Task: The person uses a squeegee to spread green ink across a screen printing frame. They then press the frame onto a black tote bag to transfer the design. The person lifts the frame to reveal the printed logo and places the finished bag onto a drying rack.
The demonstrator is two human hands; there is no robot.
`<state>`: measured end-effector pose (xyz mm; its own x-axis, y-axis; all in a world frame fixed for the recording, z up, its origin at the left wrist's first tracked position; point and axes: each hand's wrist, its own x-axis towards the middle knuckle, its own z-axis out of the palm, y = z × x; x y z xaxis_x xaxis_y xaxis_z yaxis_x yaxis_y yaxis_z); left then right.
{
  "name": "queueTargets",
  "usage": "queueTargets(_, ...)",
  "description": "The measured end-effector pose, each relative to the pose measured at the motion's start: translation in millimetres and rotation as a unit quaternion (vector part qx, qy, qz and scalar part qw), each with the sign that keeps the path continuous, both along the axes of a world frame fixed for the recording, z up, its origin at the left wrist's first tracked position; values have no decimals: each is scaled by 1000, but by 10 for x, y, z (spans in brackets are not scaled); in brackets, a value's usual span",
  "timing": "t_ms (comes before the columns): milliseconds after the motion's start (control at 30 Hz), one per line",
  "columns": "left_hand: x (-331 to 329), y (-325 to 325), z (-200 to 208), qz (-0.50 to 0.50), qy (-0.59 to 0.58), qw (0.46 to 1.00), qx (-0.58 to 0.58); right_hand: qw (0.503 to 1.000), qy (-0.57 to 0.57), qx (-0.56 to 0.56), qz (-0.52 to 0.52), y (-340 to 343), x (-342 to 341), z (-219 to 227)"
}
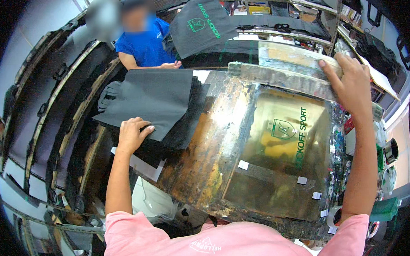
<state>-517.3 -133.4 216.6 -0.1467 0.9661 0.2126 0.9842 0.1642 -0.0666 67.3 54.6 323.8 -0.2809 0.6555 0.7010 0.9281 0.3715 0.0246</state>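
Note:
My left hand [134,134] is at the near edge of a stack of black fabric bags, its bent fingers and thumb closed on the top bag [157,93]. At the far right, my right hand [353,82] curls over the right end of a paint-stained wooden squeegee [286,58]. That squeegee rests along the far bar of a printing screen [280,175], which lies flat on the table. Its yellowish mesh carries a green shield and lettering, with white tape squares around the lower part. Some fingertips of each hand are hidden.
Across the table a person in a blue shirt [148,43] stands near a black printed bag [203,27]. Racks [53,107] with black bags line the left and back. The stained table [201,155] holds everything; a green container [384,208] and cans are right.

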Motion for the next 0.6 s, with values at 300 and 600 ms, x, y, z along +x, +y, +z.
queueTargets(300,408,411,785,-33,7,987,156,999,19,32,7,29,6,26)
queueTargets(600,3106,543,-886,-260,0,956,137,999,-18,31,-24,297,69,44)
